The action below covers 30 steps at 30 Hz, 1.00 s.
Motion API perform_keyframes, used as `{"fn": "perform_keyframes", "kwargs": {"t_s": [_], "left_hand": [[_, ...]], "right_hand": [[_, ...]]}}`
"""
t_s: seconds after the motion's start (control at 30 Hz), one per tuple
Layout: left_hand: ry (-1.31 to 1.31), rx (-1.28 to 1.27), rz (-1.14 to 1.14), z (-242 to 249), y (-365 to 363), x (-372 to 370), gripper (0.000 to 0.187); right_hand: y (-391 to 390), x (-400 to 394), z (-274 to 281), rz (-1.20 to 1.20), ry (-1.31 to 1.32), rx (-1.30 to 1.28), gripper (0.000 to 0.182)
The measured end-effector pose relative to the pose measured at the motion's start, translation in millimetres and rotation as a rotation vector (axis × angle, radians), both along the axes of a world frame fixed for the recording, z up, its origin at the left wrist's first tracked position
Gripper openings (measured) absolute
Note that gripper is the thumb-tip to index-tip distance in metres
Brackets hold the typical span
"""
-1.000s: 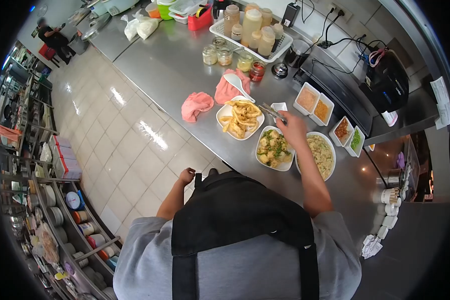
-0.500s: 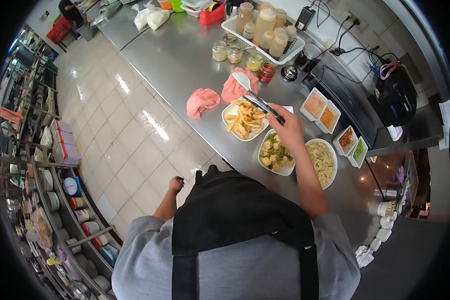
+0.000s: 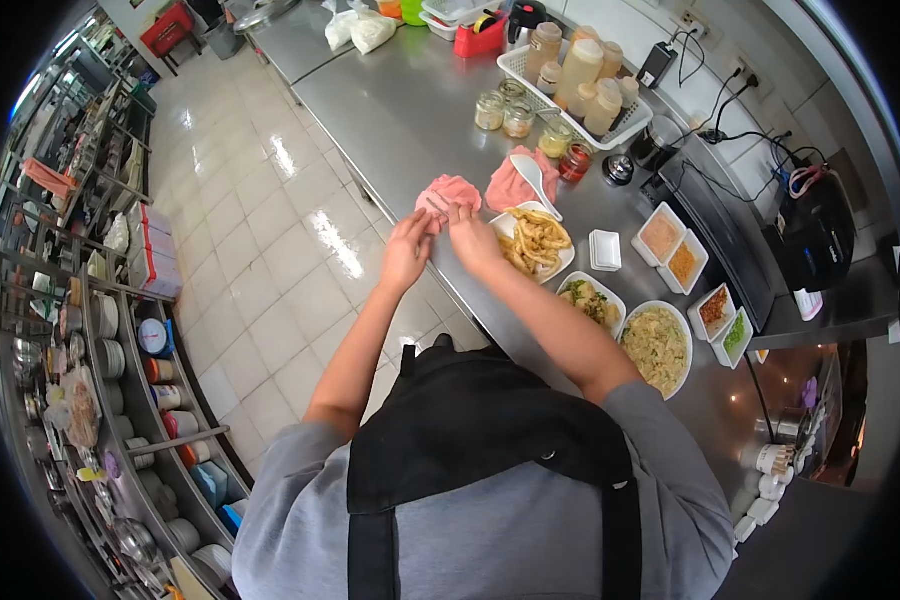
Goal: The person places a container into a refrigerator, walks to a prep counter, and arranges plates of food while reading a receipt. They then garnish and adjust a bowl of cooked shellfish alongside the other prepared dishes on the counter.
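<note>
Both hands are at a crumpled pink cloth (image 3: 454, 189) on the counter's edge. My left hand (image 3: 407, 252) has its fingers closed on the cloth's near left side. Beside it, my right hand (image 3: 473, 242) pinches the near right side. Thin dark lines show on the cloth by the fingertips, too small to make out. Right of the hands sits a white bowl of fried strips (image 3: 536, 243). A white spoon (image 3: 536, 183) rests over a second pink cloth (image 3: 510, 186).
Nearby are a bowl of green-topped pieces (image 3: 592, 302), a rice bowl (image 3: 657, 345), a small stacked white dish (image 3: 605, 250) and square topping dishes (image 3: 662, 232). Jars (image 3: 518, 118) and a bottle basket (image 3: 610, 132) stand farther back. Shelves (image 3: 165, 420) line the left.
My right hand has left the spot above the bowls, where it held black tongs, and moved left to the cloth. My left hand has risen to the cloth from beside the body. The view has shifted.
</note>
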<state>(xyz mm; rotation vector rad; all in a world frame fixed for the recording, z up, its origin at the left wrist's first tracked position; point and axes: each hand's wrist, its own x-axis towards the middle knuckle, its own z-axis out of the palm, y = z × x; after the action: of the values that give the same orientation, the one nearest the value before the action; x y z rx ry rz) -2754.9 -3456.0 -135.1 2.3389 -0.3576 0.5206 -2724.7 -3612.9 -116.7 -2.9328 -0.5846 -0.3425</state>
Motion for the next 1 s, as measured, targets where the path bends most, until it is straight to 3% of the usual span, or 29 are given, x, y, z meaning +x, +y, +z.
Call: {"fn": "perform_keyframes", "kwargs": {"t_s": [0.1, 0.33, 0.43, 0.47, 0.53, 0.67, 0.73, 0.8, 0.87, 1.0], "left_hand": [[0.093, 0.101, -0.003, -6.1, -6.1, 10.5, 0.039], [0.123, 0.282, 0.076, -3.8, -10.7, 11.4, 0.037], [0.118, 0.242, 0.069, -14.1, -7.9, 18.3, 0.037], [0.120, 0.232, 0.062, -13.5, -7.3, 18.8, 0.036], [0.118, 0.223, 0.051, -11.3, -6.2, 21.0, 0.035], [0.180, 0.199, 0.060, -7.3, -6.7, 21.5, 0.033], [0.184, 0.193, 0.067, -4.8, -5.6, 19.7, 0.032], [0.109, 0.010, 0.028, 2.7, -2.7, 10.6, 0.031], [0.060, -0.028, 0.013, 12.8, 0.3, -7.3, 0.030], [0.078, -0.139, 0.036, 1.3, 7.9, -53.7, 0.025]], "right_hand": [[-1.8, -9.6, -2.9, 0.033, -0.101, -0.075, 0.036], [-30.8, -32.9, 26.6, 0.067, -0.047, -0.187, 0.033], [-41.6, -23.3, 62.1, -0.005, 0.104, 0.196, 0.036], [-39.2, -19.1, 67.1, -0.011, 0.105, 0.197, 0.036], [-32.8, -8.0, 72.9, -0.071, 0.173, 0.406, 0.026], [-43.5, 3.7, 54.4, -0.040, 0.344, 0.156, 0.024], [-64.0, -11.9, 101.3, -0.121, 0.326, 0.303, 0.027], [-101.9, -23.7, 120.9, -0.094, 0.230, 0.552, 0.029], [-137.5, -43.1, 146.3, -0.237, 0.297, 0.634, 0.032], [-191.5, -85.0, 126.7, -0.449, 0.236, 0.536, 0.036]]}}
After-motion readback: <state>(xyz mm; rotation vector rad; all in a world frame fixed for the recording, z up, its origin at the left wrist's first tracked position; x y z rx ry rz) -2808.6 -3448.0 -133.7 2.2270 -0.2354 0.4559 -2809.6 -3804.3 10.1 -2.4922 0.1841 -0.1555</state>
